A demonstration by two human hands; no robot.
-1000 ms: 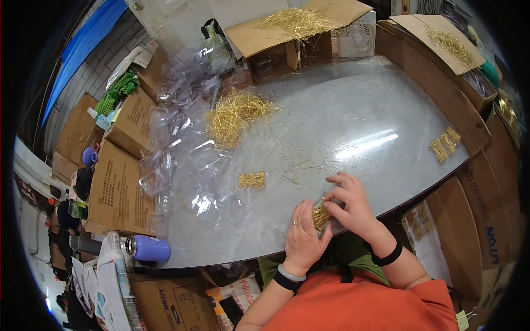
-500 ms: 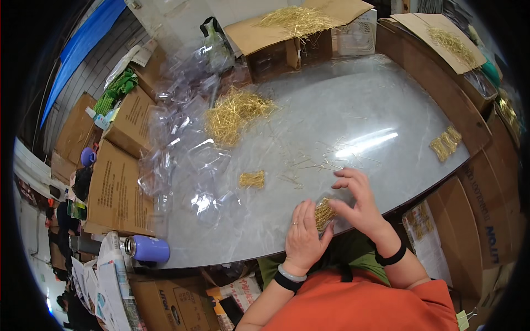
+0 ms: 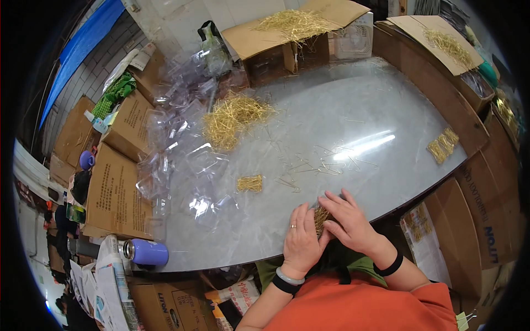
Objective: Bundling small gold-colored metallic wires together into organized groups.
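Observation:
At the table's near edge, a bundle of gold wire hooks (image 3: 320, 219) is between my hands, partly covered by them. My left hand (image 3: 303, 237), with a ring and a bangle, is closed along the bundle's left side. My right hand (image 3: 351, 223) presses from the right, its fingers laid across the bundle's top. Beyond them several loose gold wire hooks (image 3: 331, 161) are scattered on the grey table. Left of these lies a small neat bundle of hooks (image 3: 249, 183), and a tangled heap of hooks (image 3: 232, 120) sits farther back. More neat bundles (image 3: 443, 145) lie at the right edge.
Clear plastic boxes (image 3: 182, 129) are piled along the table's left side, next to cardboard boxes (image 3: 118, 190). A purple flask (image 3: 148, 251) lies at the near left corner. Cardboard flaps bearing gold wire (image 3: 292, 25) stand at the back. A cardboard wall (image 3: 436, 94) borders the right side.
My right hand has come down and left from above the table, onto the bundle by my left hand. Loose hooks beyond now lie more spread out. My left hand has barely moved.

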